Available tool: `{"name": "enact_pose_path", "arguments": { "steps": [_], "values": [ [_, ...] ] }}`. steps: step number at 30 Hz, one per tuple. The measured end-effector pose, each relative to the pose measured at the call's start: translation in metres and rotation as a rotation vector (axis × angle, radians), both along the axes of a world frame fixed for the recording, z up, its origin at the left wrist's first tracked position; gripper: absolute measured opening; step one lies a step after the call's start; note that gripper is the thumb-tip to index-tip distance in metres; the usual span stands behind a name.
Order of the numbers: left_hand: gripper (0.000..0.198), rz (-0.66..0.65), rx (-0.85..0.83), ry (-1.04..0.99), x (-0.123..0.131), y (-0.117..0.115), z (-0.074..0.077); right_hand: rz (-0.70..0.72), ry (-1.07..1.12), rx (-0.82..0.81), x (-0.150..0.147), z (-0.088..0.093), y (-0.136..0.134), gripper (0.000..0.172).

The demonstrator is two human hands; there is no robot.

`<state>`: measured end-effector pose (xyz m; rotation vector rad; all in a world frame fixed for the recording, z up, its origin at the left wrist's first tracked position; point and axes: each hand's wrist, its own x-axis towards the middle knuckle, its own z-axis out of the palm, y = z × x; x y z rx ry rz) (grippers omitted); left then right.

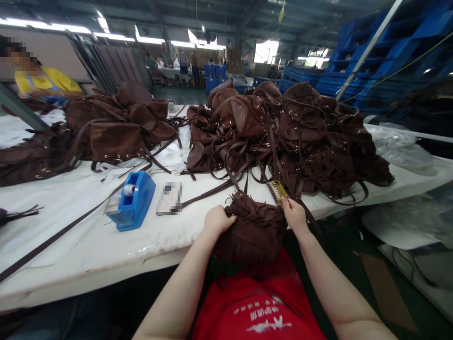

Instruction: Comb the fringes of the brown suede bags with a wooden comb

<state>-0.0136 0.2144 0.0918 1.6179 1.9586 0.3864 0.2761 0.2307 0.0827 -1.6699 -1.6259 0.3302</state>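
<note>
A dark brown fringed bag is held against my body at the table's front edge. My left hand grips its left side, thumb on top and the other fingers hidden. A yellow comb with a row of teeth points up from my right hand, whose fingers are closed round its lower end beside the bag's right edge. Long straps run from the bag's top toward the pile behind it.
Brown bags with straps and metal eyelets lie heaped along the white table, more at left. A blue tape dispenser stands near a blurred card-like thing. Blue pallets are stacked behind. A person in yellow is at far left.
</note>
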Motion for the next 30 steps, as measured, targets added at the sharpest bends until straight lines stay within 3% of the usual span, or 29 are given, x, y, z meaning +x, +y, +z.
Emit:
{"name": "enact_pose_path", "arguments": {
  "steps": [6, 12, 18, 23, 26, 30],
  "values": [
    [0.017, 0.049, -0.267, -0.529, 0.0, 0.026, -0.006, 0.033, 0.079, 0.013, -0.001, 0.013, -0.02, 0.054],
    [0.025, 0.279, -0.113, -0.853, -0.027, 0.032, -0.013, 0.091, 0.072, 0.088, 0.007, 0.029, -0.039, 0.047],
    [0.026, 0.406, -0.047, -0.972, -0.033, 0.041, -0.021, 0.435, -0.199, 0.02, -0.034, 0.022, -0.043, 0.036],
    [0.021, 0.435, -0.08, -1.005, -0.029, 0.041, -0.021, 0.449, -0.554, -0.035, -0.072, 0.018, -0.034, 0.031],
    [0.019, 0.438, -0.099, -1.02, -0.03, 0.041, -0.021, 0.53, -0.707, -0.103, -0.079, 0.022, -0.036, 0.037],
    [0.02, 0.438, -0.092, -1.004, -0.03, 0.042, -0.023, 0.788, -0.821, -0.209, -0.075, 0.019, -0.056, 0.043]
  ]
}}
